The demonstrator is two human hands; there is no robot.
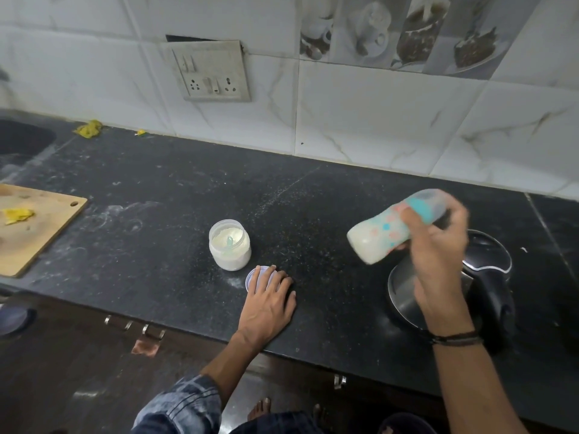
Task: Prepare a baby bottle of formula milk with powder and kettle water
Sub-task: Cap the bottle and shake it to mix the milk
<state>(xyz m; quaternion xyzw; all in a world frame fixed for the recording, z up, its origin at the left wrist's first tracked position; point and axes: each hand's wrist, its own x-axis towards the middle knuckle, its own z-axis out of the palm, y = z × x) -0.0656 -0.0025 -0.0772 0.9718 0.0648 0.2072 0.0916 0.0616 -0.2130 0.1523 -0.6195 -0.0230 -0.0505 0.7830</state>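
Note:
My right hand grips a baby bottle full of milky white liquid, tilted almost on its side above the counter, its teal collar and clear cap toward the wall. The bottle looks motion-blurred. Under that hand stands a steel kettle with its black lid open. An open clear jar of white formula powder with a pale scoop inside stands mid-counter. Just in front of it my left hand rests flat on the counter, fingers over the jar's round lid.
The black stone counter carries spilled powder. A wooden cutting board with a yellow scrap lies at the left, a dark sink behind it. Yellow scraps sit by the tiled wall with a socket panel.

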